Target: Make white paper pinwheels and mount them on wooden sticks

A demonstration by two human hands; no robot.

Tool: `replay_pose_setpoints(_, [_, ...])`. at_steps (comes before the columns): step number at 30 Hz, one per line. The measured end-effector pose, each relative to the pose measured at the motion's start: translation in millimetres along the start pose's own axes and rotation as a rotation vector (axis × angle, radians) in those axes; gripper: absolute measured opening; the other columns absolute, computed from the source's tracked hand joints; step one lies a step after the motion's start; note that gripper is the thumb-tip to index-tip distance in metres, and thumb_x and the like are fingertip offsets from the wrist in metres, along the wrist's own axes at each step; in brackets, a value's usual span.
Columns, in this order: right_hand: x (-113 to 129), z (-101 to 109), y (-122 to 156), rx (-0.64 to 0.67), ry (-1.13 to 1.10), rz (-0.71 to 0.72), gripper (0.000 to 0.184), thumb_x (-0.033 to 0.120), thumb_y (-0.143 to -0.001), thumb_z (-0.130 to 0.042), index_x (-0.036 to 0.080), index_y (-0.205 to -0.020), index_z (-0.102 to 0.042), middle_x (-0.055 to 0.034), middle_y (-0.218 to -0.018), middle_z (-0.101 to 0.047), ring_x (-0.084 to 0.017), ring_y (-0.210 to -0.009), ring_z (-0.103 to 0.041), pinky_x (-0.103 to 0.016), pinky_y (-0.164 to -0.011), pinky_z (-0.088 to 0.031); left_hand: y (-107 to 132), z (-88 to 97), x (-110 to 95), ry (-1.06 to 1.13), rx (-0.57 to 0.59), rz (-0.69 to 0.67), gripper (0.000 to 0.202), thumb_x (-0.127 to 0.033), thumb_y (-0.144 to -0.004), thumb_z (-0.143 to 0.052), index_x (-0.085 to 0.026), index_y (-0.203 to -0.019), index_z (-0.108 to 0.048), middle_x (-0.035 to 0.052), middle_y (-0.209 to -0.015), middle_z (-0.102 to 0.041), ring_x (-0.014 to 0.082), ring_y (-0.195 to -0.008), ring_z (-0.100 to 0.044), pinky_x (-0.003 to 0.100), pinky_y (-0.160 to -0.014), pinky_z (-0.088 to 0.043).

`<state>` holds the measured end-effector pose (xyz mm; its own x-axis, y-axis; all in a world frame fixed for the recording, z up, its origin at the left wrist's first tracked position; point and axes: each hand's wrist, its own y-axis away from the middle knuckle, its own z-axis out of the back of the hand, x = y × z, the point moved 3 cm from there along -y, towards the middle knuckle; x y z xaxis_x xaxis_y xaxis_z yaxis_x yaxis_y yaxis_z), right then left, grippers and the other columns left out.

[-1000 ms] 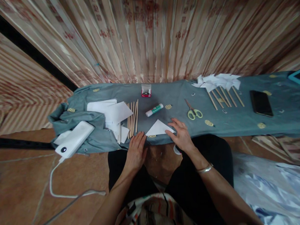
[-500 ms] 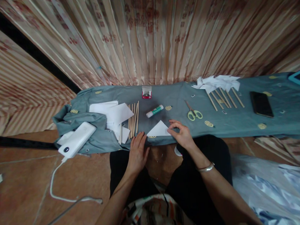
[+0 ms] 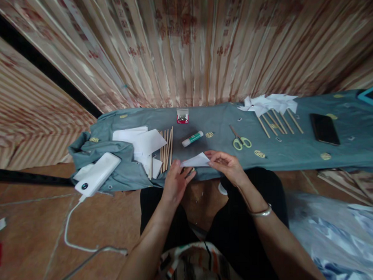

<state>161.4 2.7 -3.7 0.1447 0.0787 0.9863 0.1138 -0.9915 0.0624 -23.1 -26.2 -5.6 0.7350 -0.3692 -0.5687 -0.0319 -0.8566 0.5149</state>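
Observation:
A white sheet of paper [image 3: 197, 160], folded into a triangle, is tilted up off the cloth between my two hands. Its right corner is pinched between the thumb and fingers of my right hand [image 3: 228, 166], which wears a silver bangle at the wrist. My left hand [image 3: 175, 183] is at the paper's left tip, fingers stretched and thumb apart; whether it grips the tip is unclear. Just beyond the paper lies a glue stick [image 3: 192, 138]. Green-handled scissors [image 3: 240, 139] rest to the right, and several wooden sticks [image 3: 166, 151] lie beside my left hand.
White paper sheets [image 3: 133, 138] are stacked at left, near a white power bank [image 3: 98, 174] with a cable. A small open box of metal pins [image 3: 182, 116] stands behind. Several paper pinwheels [image 3: 269, 103] and a black phone [image 3: 325, 129] lie right on the grey-green cloth [image 3: 291, 154].
The folded paper has risen from flat on the cloth and tilted. My left hand has moved right to its left tip, and my right hand has closed on the right corner.

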Motion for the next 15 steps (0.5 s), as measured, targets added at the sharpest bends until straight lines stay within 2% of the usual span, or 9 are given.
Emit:
replay_pose_setpoints(2, [0.3,0.2,1.6,0.011,0.002,-0.001,0.023,0.036,-0.063,-0.082,0.020,-0.072,-0.067,-0.0071,-0.115,-0.067,-0.022,-0.107,-0.061,-0.037,-0.097,-0.043,-1.8,-4.7,-1.2,0.033,0.034,0.041,0.026,-0.030,-0.075,-0.073,-0.019,-0.090,-0.056,0.0063,-0.102,-0.067,0.0235,-0.094,-0.068,0.050,-0.097,-0.048])
replay_pose_setpoints(6, [1.5,0.7,2.4,0.023,0.006,-0.003,0.024,0.035,-0.063,-0.083,0.020,-0.073,-0.067,-0.0074,-0.114,-0.067,-0.022,-0.106,-0.061,-0.039,-0.098,-0.042,-1.8,-8.2,0.1,0.033,0.045,0.016,0.030,-0.020,-0.073,-0.074,-0.016,-0.095,-0.055,0.0085,-0.100,-0.069,0.0209,-0.089,-0.070,0.044,-0.097,-0.049])
replay_pose_setpoints(15, [6.7,-0.1,3.9,0.000,-0.013,-0.019,0.023,0.040,-0.069,-0.077,0.020,-0.076,-0.068,-0.0058,-0.112,-0.069,-0.020,-0.103,-0.062,-0.034,-0.094,-0.044,0.1,-12.2,8.1,-0.019,0.077,-0.025,0.042,-0.021,-0.071,-0.076,-0.016,-0.106,-0.053,0.0102,-0.098,-0.071,0.0186,-0.082,-0.071,0.044,-0.097,-0.048])
